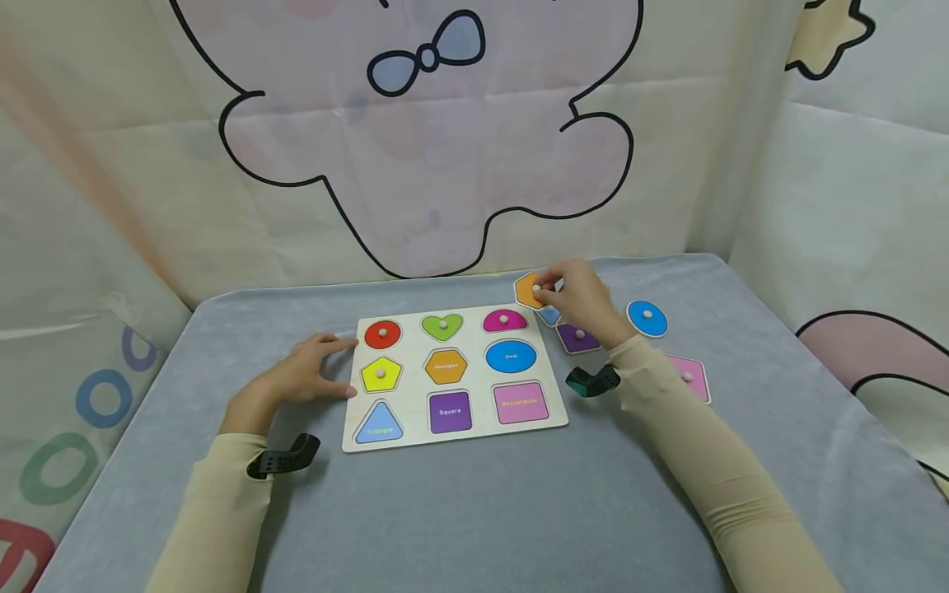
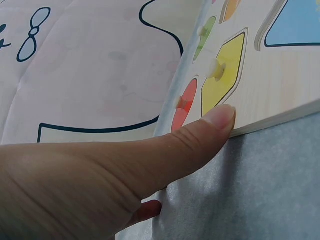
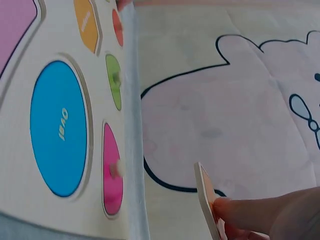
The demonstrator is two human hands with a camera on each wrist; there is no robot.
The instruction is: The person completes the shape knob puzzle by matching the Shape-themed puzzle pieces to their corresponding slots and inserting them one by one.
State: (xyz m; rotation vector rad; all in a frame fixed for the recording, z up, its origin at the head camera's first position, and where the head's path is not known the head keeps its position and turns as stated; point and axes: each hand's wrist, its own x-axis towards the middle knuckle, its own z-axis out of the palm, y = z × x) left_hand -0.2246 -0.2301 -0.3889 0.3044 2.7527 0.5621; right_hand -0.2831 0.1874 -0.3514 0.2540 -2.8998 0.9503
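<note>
Right hand (image 1: 582, 301) pinching the orange hexagon piece (image 1: 525, 290) by its knob, near the table's (image 1: 460, 519) far edge, just off the board's (image 1: 483, 408) far right corner. Left hand (image 1: 296, 375) spread, thumb and a finger touching the board's left edge. Purple square piece (image 1: 575, 339), blue oval piece (image 1: 641, 321), pink rectangle piece (image 1: 695, 375) lie between board and table's right edge.

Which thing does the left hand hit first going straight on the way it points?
The board: the left hand appears to touch its edge. Sliding over that, its forefinger would probably reach the red circle, though height is hard to judge.
</note>
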